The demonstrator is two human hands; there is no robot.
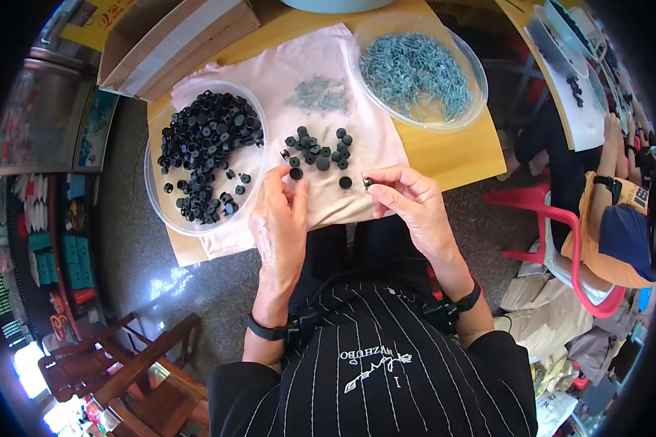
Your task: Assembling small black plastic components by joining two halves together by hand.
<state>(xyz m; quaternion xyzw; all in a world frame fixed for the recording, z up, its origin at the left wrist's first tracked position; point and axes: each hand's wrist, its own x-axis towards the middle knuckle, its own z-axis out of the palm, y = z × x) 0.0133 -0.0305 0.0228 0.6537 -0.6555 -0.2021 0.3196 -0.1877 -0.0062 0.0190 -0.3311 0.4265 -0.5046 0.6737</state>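
Note:
My left hand (278,222) is at the near edge of the pink cloth, its thumb and fingertips closed around a small round black cap (296,173). In my right hand (415,207), thumb and forefinger pinch another small black cap (369,183), with a thin screw-like piece showing beside it. Just left of those fingertips, a loose black cap (345,183) lies on the cloth. Beyond both hands is a scattered group of black caps (322,163), some flat and some showing a stem. Farther back lies a loose pile of small silvery screws (319,95).
A clear round tub of black caps (151,175) stands at the left, another full of screws (481,80) at the back right. Behind the left tub sits an open cardboard box (175,47). A pink plastic chair (579,255) and another person's arm (611,149) are at the right.

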